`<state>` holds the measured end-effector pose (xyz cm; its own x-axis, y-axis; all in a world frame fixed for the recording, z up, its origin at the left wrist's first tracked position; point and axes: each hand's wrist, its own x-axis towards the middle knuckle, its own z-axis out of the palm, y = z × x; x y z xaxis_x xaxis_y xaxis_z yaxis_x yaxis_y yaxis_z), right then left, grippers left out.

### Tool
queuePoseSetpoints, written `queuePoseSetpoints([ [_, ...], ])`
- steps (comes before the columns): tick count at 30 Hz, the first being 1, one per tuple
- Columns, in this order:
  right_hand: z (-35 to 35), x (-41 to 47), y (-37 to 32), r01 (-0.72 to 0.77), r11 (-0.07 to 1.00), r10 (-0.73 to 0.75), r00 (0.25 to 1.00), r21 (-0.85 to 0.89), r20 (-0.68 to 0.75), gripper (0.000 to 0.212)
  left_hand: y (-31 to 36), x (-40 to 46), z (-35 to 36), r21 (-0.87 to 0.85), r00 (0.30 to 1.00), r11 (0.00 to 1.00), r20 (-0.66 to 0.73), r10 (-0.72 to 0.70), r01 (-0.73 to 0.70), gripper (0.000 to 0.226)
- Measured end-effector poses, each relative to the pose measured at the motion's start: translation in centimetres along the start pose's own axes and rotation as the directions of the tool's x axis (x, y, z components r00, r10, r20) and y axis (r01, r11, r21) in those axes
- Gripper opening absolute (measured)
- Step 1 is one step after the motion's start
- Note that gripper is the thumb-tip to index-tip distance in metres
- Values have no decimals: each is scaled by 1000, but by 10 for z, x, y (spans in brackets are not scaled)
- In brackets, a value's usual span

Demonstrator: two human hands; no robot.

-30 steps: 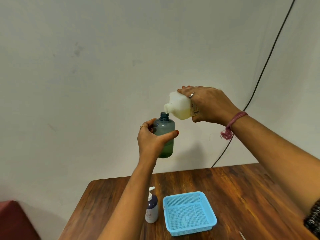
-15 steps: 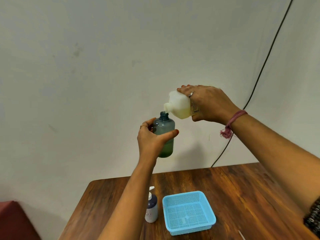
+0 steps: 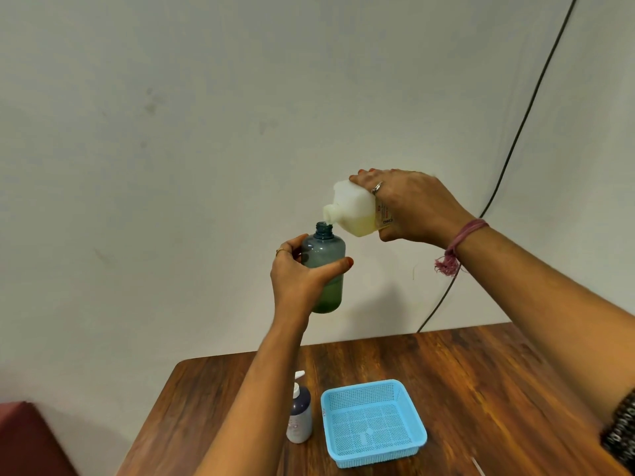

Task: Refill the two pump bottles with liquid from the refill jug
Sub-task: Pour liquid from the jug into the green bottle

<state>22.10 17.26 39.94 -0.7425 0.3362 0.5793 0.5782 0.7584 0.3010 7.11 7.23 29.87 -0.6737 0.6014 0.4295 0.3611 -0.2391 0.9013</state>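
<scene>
Her left hand (image 3: 299,280) is gripping the open bottle (image 3: 324,266), fingers curled round it; her right hand (image 3: 412,207) is clasping the tilted jug (image 3: 350,211) just above.

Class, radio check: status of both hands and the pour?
Left hand grips open teal bottle. Right hand tips refill jug, spout at bottle mouth. Nothing in the way.

Both forearms are bare. The right hand (image 3: 417,207) wears a silver ring (image 3: 377,188) on one finger, and a pink thread band (image 3: 462,240) with a frayed tassel circles its wrist. The left hand (image 3: 300,278) wears a thin gold ring (image 3: 280,251). A dark patterned sleeve edge (image 3: 620,431) shows at the right elbow.
</scene>
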Motion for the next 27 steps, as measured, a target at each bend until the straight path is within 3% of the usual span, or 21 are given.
queuePoseSetpoints([
  [27, 4, 3, 2, 5, 1000, -5, 1000, -16, 7, 95, -2, 3, 1, -16, 1000, 1000, 4, -7, 7, 84],
])
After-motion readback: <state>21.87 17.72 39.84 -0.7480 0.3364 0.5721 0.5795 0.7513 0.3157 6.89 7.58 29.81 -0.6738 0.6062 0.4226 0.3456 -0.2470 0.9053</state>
